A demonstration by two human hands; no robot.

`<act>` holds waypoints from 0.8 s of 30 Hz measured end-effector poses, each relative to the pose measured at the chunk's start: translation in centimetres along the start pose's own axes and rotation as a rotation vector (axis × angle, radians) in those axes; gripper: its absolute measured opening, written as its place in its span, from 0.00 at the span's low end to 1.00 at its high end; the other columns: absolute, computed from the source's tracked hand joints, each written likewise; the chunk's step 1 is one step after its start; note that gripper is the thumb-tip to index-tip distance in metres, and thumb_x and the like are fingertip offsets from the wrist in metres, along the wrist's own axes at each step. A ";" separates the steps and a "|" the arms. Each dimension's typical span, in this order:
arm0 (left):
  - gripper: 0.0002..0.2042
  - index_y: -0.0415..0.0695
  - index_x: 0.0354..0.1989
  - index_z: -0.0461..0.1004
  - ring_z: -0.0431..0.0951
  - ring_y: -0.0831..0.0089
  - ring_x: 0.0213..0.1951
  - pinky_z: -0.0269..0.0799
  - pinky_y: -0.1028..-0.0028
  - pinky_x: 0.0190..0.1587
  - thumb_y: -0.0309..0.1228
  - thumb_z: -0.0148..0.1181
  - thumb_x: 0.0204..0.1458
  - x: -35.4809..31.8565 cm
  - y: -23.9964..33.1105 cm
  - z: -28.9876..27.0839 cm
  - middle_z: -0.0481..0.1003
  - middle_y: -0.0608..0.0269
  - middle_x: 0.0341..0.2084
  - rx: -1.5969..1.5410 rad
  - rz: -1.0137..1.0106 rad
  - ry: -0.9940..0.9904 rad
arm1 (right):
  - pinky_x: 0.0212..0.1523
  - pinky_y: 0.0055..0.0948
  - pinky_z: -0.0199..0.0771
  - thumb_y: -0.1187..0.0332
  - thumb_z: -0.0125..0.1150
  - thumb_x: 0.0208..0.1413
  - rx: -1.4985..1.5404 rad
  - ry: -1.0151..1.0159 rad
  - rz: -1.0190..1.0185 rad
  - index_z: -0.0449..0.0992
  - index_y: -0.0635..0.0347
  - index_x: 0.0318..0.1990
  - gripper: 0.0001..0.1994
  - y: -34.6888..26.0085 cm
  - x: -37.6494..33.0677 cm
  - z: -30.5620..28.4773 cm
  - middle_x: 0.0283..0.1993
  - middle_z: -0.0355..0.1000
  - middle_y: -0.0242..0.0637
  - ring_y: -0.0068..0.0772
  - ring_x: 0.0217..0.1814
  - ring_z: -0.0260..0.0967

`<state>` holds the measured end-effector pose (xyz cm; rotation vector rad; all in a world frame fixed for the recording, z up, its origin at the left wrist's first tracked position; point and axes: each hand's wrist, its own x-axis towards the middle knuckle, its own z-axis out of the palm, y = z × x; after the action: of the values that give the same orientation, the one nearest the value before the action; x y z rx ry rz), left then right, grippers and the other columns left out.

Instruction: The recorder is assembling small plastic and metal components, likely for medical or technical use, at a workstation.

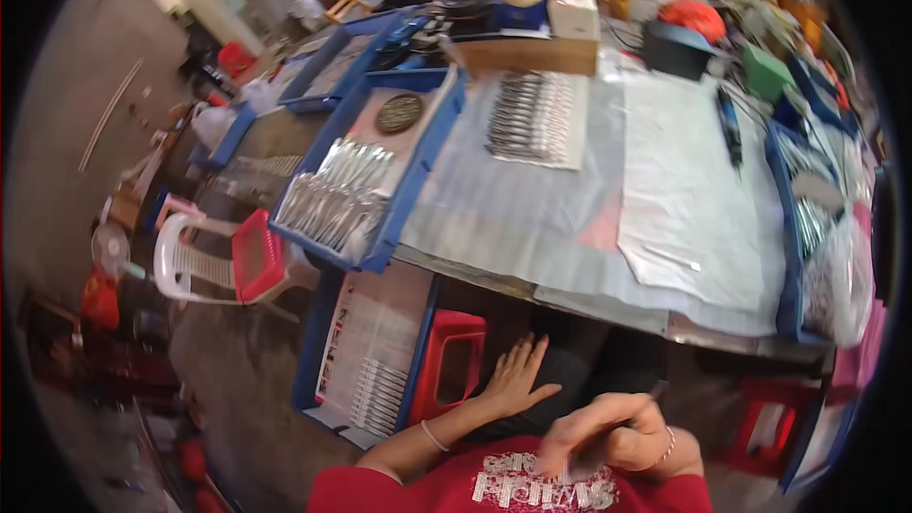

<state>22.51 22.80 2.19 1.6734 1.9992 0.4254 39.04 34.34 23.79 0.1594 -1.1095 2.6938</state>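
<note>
My left hand (518, 378) lies flat on my dark-trousered thigh, fingers stretched out, beside a red stool (475, 323). In front of my chest, my right hand (622, 429) is raised with its fingers curled. Something dark shows at the fingers, too blurred to name. A blue tray (427, 166) with shiny metal utensils (344, 195) and a round dark disc (399, 114) overhangs the table's left edge. Lower down, another blue tray (429, 318) has a row of metal pieces (382, 394). On the table, more slim metal pieces (532, 119) lie in rows.
A white cloth (679, 199) covers the table's right part, with a blue-and-black pen-shaped tool (730, 123) on it. At the right edge stand a blue bin (788, 256) and a clear plastic bag (841, 280). Boxes and clutter crowd the back. A white chair (195, 256) is at left.
</note>
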 end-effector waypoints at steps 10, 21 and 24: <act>0.44 0.44 0.70 0.42 0.54 0.42 0.64 0.53 0.47 0.61 0.55 0.54 0.52 1.0 1.8 0.4 0.50 0.37 0.65 0.010 0.035 0.116 | 0.72 0.44 0.37 0.74 0.45 0.61 0.696 -0.289 0.212 0.38 0.74 0.68 0.32 -5.5 -0.4 5.9 0.70 0.38 0.67 0.57 0.74 0.39; 0.44 0.46 0.70 0.40 0.50 0.41 0.66 0.49 0.46 0.63 0.56 0.54 0.51 0.0 1.9 -0.5 0.47 0.37 0.65 -0.058 0.021 -0.022 | 0.38 0.43 0.78 0.52 0.50 0.62 -0.242 -0.234 -0.520 0.59 0.62 0.61 0.27 -3.0 0.5 3.0 0.37 0.74 0.61 0.54 0.34 0.75; 0.44 0.44 0.69 0.44 0.53 0.43 0.64 0.53 0.46 0.61 0.53 0.57 0.49 -0.9 0.3 0.5 0.50 0.39 0.65 -0.017 -0.014 0.112 | 0.10 0.14 0.45 0.63 0.52 0.61 0.016 0.358 -0.153 0.67 0.64 0.40 0.12 -3.3 3.8 6.1 0.26 0.70 0.41 0.15 0.10 0.47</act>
<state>23.16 21.96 2.10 1.6576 2.0793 0.5404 36.23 32.94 31.07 -0.2189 -0.9263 2.4676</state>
